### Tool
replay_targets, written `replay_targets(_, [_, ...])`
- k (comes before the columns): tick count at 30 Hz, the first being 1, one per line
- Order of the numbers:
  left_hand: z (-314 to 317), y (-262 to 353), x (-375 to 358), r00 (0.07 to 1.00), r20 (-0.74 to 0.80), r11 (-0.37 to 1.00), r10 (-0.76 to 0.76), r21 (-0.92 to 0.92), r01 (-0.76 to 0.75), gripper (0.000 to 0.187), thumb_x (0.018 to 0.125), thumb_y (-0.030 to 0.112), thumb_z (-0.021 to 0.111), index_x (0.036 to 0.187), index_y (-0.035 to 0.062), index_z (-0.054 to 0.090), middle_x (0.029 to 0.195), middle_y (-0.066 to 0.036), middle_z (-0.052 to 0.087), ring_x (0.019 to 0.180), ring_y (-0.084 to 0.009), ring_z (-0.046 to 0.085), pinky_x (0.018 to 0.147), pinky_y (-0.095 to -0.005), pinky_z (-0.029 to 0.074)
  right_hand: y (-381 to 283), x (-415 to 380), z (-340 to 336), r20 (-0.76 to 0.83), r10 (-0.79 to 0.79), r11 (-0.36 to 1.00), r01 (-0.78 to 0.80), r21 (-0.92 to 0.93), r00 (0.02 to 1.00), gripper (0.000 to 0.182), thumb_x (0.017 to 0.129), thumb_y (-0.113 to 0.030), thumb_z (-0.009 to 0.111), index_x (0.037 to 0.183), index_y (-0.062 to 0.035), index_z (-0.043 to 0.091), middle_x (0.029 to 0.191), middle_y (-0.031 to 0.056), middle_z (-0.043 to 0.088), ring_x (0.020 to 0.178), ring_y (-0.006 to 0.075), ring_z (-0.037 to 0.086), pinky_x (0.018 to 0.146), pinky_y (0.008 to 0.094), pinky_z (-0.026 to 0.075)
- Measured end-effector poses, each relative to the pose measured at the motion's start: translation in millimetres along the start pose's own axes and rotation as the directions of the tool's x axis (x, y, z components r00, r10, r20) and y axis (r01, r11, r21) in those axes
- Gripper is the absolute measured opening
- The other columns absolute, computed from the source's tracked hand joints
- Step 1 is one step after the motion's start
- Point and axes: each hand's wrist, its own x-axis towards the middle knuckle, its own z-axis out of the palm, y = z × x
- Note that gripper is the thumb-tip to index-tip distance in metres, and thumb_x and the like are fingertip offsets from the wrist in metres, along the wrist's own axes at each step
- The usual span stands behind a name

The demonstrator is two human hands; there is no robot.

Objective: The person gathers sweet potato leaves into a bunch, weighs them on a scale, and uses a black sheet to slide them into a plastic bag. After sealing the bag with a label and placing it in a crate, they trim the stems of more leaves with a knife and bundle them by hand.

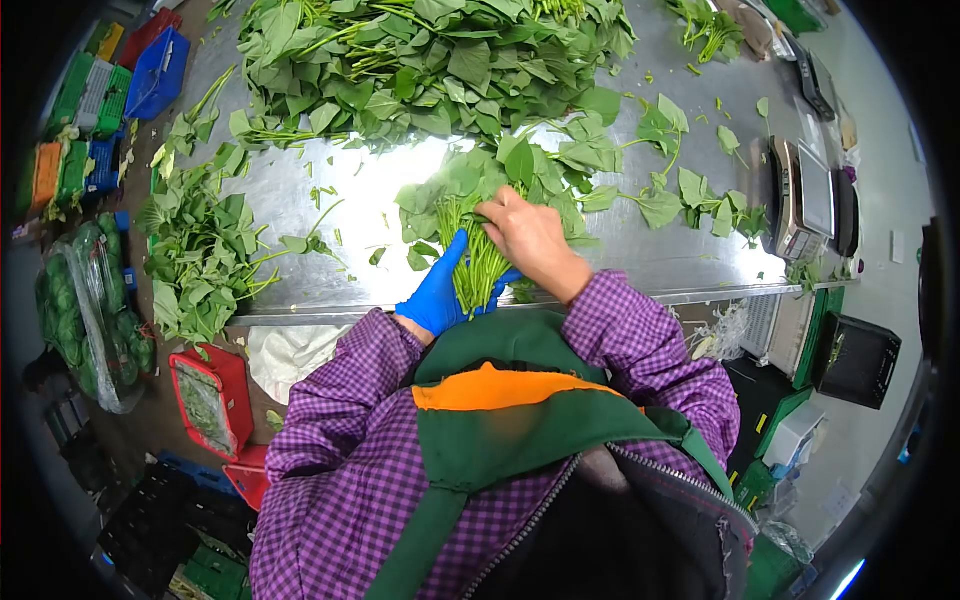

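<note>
My left hand [435, 292], in a blue glove, is wrapped round a bunch of green stems [480, 262] at the table's near edge. The leaves of the bunch point away from me over the metal table [350, 215]. My bare right hand [525, 232] is on the upper right side of the stems, its fingers bent together at the base of the leaves. Whether those fingers grip a stem is hard to make out. Just beyond the hands lies a large heap of leafy greens [420, 70].
Leafy stems [200, 250] hang over the table's left edge. A weighing scale [805, 205] stands at the right. Red crate [212, 400] and blue crate [158, 75] are on the left, a black crate [857, 360] on the right. Loose leaves lie scattered across the metal.
</note>
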Motion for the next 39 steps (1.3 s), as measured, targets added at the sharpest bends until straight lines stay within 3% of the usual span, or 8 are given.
replay_targets(1, [5.0, 0.1, -2.0, 0.998, -0.064, 1.000, 0.012, 0.024, -0.011, 0.049, 0.094, 0.054, 0.045, 0.124, 0.0154, 0.053, 0.107, -0.008, 0.064, 0.085, -0.0195, 0.061, 0.065, -0.0307, 0.052, 0.4, 2.6, 2.0, 0.000, 0.001, 1.000, -0.001, 0.000, 1.000, 0.011, 0.079, -0.011, 0.063, 0.089, -0.0091, 0.064, 0.084, 0.0107, 0.055, 0.066, 0.0289, 0.062, 0.056, 0.0410, 0.050])
replay_targets(4, [-0.4, -1.2, 1.3, 0.999, -0.053, 1.000, -0.010, 0.005, 0.010, 0.053, 0.094, 0.054, 0.044, 0.127, 0.0143, 0.051, 0.111, -0.011, 0.063, 0.084, -0.0200, 0.062, 0.066, -0.0307, 0.053, 4.7, 9.7, 3.8, 0.105, -0.015, 0.999, 0.020, -0.049, 0.994, 0.018, 0.078, -0.013, 0.066, 0.096, -0.0097, 0.065, 0.088, 0.0075, 0.055, 0.071, 0.0282, 0.062, 0.059, 0.0395, 0.050])
replay_targets(10, [-17.1, -2.3, 10.9, 0.999, -0.007, 0.998, -0.052, 0.017, 0.052, 0.059, 0.094, 0.055, 0.042, 0.136, 0.0129, 0.044, 0.122, -0.020, 0.058, 0.080, -0.0197, 0.064, 0.065, -0.0299, 0.055, 21.2, 27.5, 1.9, 0.212, -0.231, 0.968, 0.247, -0.051, 0.949, 0.014, 0.078, -0.010, 0.062, 0.091, -0.0061, 0.061, 0.088, 0.0091, 0.055, 0.071, 0.0282, 0.062, 0.059, 0.0384, 0.050])
replay_targets(12, [-15.1, -3.3, 10.8, 0.999, 0.000, 0.999, -0.042, 0.007, 0.042, 0.059, 0.094, 0.055, 0.042, 0.136, 0.0131, 0.044, 0.121, -0.020, 0.058, 0.079, -0.0192, 0.064, 0.065, -0.0297, 0.056, 19.1, 32.6, -6.0, 0.201, -0.377, 0.916, 0.397, -0.066, 0.904, 0.007, 0.078, -0.008, 0.053, 0.081, -0.0026, 0.057, 0.082, 0.0126, 0.052, 0.069, 0.0283, 0.062, 0.056, 0.0388, 0.050])
replay_targets(25, [-21.2, -3.8, 14.1, 0.999, 0.019, 0.999, -0.038, -0.026, 0.038, 0.058, 0.095, 0.053, 0.041, 0.134, 0.0101, 0.046, 0.122, -0.016, 0.058, 0.092, -0.0218, 0.065, 0.069, -0.0316, 0.057, 18.7, 7.7, -16.8, 0.136, -0.268, 0.963, 0.271, -0.003, 0.954, 0.012, 0.079, -0.009, 0.059, 0.089, -0.0046, 0.054, 0.083, 0.0097, 0.051, 0.073, 0.0260, 0.061, 0.057, 0.0377, 0.049])
replay_targets(29, [-15.8, -2.9, 13.1, 0.999, 0.025, 1.000, -0.021, 0.001, 0.021, 0.058, 0.095, 0.053, 0.041, 0.134, 0.0105, 0.045, 0.124, -0.015, 0.057, 0.095, -0.0230, 0.063, 0.070, -0.0322, 0.057, 17.4, 12.6, -13.5, 0.151, -0.336, 0.941, 0.338, 0.016, 0.930, 0.010, 0.080, -0.011, 0.057, 0.086, -0.0042, 0.055, 0.081, 0.0102, 0.050, 0.070, 0.0270, 0.061, 0.057, 0.0390, 0.049])
replay_targets(34, [-9.2, -1.8, 10.9, 0.997, -0.031, 0.998, -0.067, -0.007, 0.067, 0.056, 0.096, 0.056, 0.037, 0.133, 0.0152, 0.048, 0.117, -0.017, 0.060, 0.084, -0.0207, 0.062, 0.063, -0.0315, 0.052, 13.2, 31.1, -10.1, 0.197, -0.418, 0.904, 0.427, -0.003, 0.887, 0.009, 0.076, -0.010, 0.054, 0.073, -0.0020, 0.055, 0.077, 0.0117, 0.052, 0.068, 0.0283, 0.062, 0.054, 0.0400, 0.049])
replay_targets(39, [-13.5, -1.9, 12.8, 0.999, 0.010, 0.998, -0.038, 0.044, 0.038, 0.057, 0.096, 0.057, 0.036, 0.132, 0.0142, 0.047, 0.118, -0.018, 0.059, 0.083, -0.0201, 0.061, 0.064, -0.0305, 0.052, 18.8, 41.5, -0.8, 0.178, -0.606, 0.787, 0.617, -0.006, 0.775, 0.012, 0.076, -0.012, 0.054, 0.070, -0.0013, 0.054, 0.073, 0.0117, 0.052, 0.065, 0.0272, 0.061, 0.053, 0.0387, 0.051])
